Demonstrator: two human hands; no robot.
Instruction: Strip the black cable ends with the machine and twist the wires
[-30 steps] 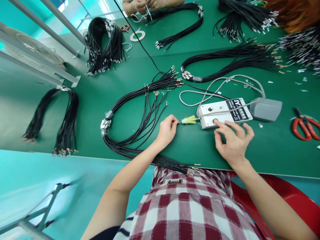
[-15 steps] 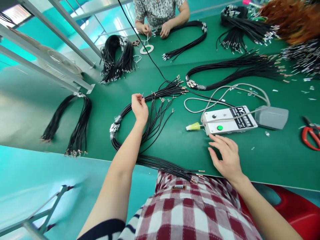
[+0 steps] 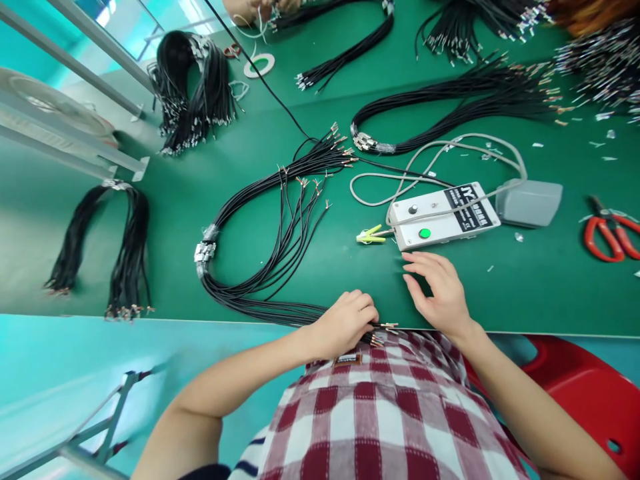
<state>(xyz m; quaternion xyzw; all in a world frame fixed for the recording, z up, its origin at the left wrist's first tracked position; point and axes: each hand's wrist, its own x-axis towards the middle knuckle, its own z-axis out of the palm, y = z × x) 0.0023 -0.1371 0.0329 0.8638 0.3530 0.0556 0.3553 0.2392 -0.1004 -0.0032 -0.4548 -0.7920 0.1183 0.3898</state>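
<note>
My left hand point(image 3: 346, 323) is at the table's front edge, its fingers curled over the black cables point(image 3: 280, 310) of a looped bundle. Their stripped copper ends stick out past my fingers, beside the checked apron. A clear band and silvery connectors point(image 3: 205, 251) hold the bundle together at its left bend. Other cables of it fan out with split, stripped tips. My right hand point(image 3: 440, 293) rests with its fingers apart and nothing in them, just below a white control box point(image 3: 445, 217) with a green button. From the box's left end projects a yellow-green clip-like tip point(image 3: 371, 235).
More black cable bundles lie at the left point(image 3: 135, 247), back left point(image 3: 167, 80) and back right point(image 3: 445, 100). Red-handled cutters point(image 3: 607, 233) lie at the right. A grey pedal-like block point(image 3: 530, 202) adjoins the box. Another person's hand point(image 3: 247, 12) shows at the top.
My left hand has moved from the bundle's far branch down to the cable ends at the front edge. My right hand stays by the box. The view has tilted downward.
</note>
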